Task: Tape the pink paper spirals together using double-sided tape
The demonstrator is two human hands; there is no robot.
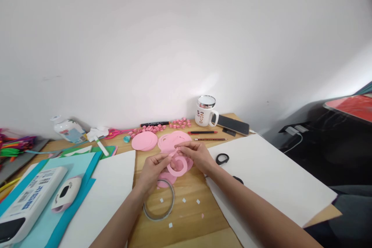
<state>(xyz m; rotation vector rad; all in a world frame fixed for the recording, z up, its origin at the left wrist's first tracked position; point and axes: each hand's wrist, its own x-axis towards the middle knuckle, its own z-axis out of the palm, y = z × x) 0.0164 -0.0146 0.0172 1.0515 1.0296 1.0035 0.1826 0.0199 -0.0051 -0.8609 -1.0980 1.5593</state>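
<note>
My left hand (154, 168) and my right hand (196, 154) meet over the middle of the table, fingers pinched on a pink paper ring (185, 167). Fingertips cover part of its upper edge. Beneath and behind the hands lie more pink paper pieces (177, 136), some overlapping. A stack of pink paper circles (144, 141) is just to the left of them. Close to my left wrist, a roll of tape (158, 218) lies flat on the wooden table. Several small white squares (184, 200) are scattered in front of my hands.
Black-handled scissors (222, 158) lie partly under my right arm on white paper (279, 178). A white mug (205, 114) stands by the wall, beside a phone (232, 124). Pencils (210, 139) and small pink pieces (152, 128) sit behind. Coloured sheets (84, 170) lie left.
</note>
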